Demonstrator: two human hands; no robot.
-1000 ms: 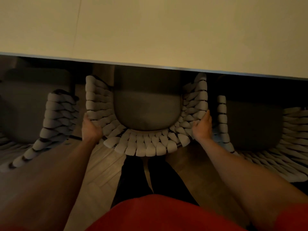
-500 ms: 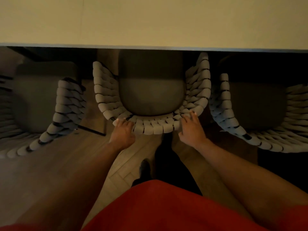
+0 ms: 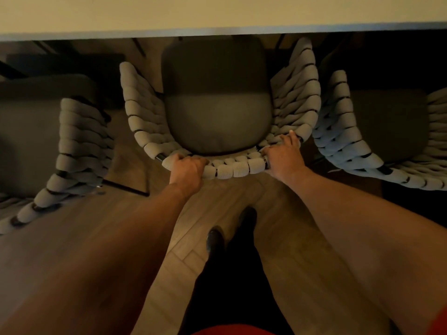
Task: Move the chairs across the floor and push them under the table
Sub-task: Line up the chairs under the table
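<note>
Below me stands the middle chair (image 3: 217,117), with a dark seat cushion and a curved back wrapped in thick pale rope. Its front half sits under the cream table (image 3: 217,13). My left hand (image 3: 187,169) grips the top of the rope back left of centre, fingers curled over the rim. My right hand (image 3: 283,157) holds the back right of centre, fingers wrapped on the rope and one finger stretched along the rim.
A matching left chair (image 3: 72,141) and right chair (image 3: 362,131) flank the middle one, both partly under the table. Wooden herringbone floor (image 3: 108,226) lies beneath. My dark-trousered legs and a shoe (image 3: 215,238) stand just behind the chair.
My hands moved from the sides of the chair back to its rear middle, and now curl over the rim. The chair sits further from the table edge than before.
</note>
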